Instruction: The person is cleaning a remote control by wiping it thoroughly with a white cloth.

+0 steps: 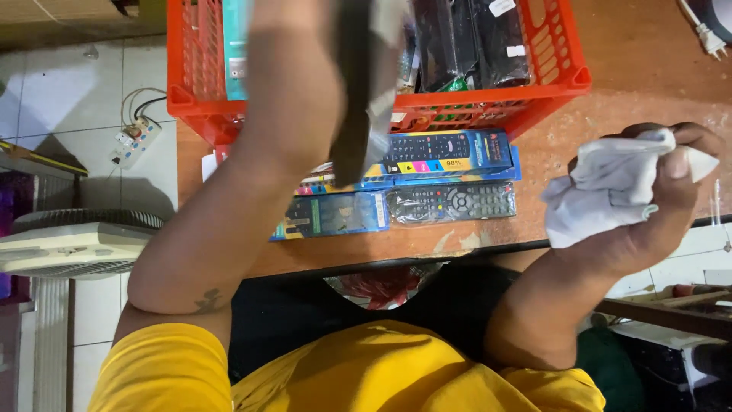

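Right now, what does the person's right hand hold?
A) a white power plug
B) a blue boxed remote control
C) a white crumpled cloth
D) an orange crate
C: the right hand is closed on a white crumpled cloth, held above the edge of the wooden table.

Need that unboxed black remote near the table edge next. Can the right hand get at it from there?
Probably yes. Only bare table lies between the right hand and the black remote, and nothing blocks the way. But that hand is clutching a white cloth, so gripping would be awkward.
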